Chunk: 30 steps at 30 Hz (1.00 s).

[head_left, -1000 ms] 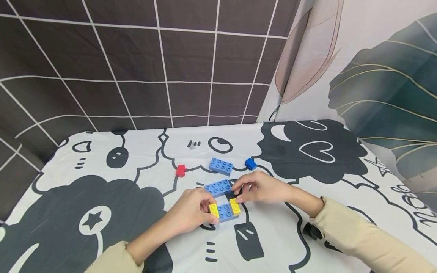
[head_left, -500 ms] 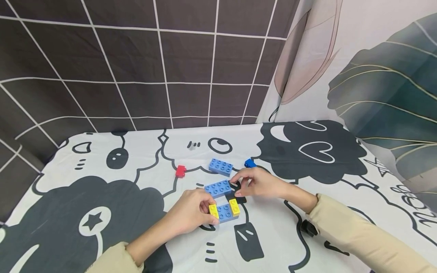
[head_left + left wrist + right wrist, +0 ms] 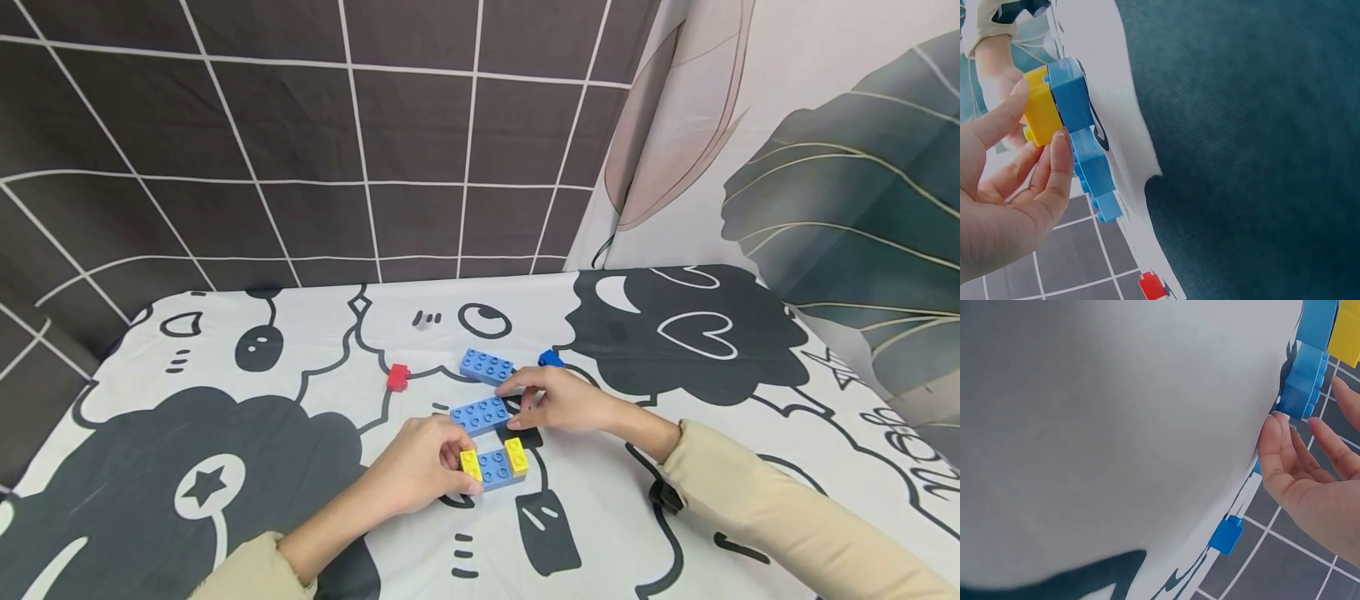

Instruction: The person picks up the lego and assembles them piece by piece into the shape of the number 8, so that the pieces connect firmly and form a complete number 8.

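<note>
In the head view my left hand [image 3: 423, 462] pinches a yellow brick [image 3: 469, 462] on the left end of the nearest blue brick [image 3: 496, 470]. A second yellow brick [image 3: 516, 457] sits on that brick's right end. The left wrist view shows thumb and fingers on the yellow brick [image 3: 1042, 115], attached to the blue brick [image 3: 1074, 94]. Just beyond lies a bare blue brick [image 3: 480, 415]. My right hand [image 3: 566, 400] is at its right end, thumb and fingers spread apart. In the right wrist view, fingertips [image 3: 1280, 419] are close to that brick [image 3: 1304, 381]; contact is unclear.
Farther back lies another long blue brick [image 3: 483, 365], with a small dark blue brick [image 3: 551, 358] to its right. A small red brick [image 3: 398, 377] lies to the left. All rest on a white cloth [image 3: 420, 542] with black cartoon prints. Behind it hangs a dark grid-patterned curtain [image 3: 412, 125].
My right hand has left the right yellow brick and moved back and slightly left to the end of the middle blue brick. The left hand keeps its hold.
</note>
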Motion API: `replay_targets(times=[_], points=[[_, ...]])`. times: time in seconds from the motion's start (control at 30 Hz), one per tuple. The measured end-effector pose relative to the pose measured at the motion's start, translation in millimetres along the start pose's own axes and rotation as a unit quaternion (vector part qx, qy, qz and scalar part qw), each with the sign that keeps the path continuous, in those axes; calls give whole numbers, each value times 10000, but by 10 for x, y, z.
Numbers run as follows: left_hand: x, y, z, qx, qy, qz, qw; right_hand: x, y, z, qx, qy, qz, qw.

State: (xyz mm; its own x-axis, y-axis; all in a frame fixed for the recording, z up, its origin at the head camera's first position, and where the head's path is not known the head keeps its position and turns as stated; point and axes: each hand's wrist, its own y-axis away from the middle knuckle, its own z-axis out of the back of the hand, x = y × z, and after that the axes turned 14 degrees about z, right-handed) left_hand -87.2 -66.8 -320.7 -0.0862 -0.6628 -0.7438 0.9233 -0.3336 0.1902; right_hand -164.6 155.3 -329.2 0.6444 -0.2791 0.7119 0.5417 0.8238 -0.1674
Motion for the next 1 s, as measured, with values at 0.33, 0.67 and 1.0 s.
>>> replay_targets(times=[0.33,0.67,1.0], points=[[9,-2,-5,-23,-39,19,10000,-13,-61,-30,73,55,-49,9999],[0,-2,-4,37,-35,70,10000,-9,-75,-26,211,121,-68,9997],[6,-6,-6,40,-57,123,9999,-25,-83,-40,217,206,100,9995]])
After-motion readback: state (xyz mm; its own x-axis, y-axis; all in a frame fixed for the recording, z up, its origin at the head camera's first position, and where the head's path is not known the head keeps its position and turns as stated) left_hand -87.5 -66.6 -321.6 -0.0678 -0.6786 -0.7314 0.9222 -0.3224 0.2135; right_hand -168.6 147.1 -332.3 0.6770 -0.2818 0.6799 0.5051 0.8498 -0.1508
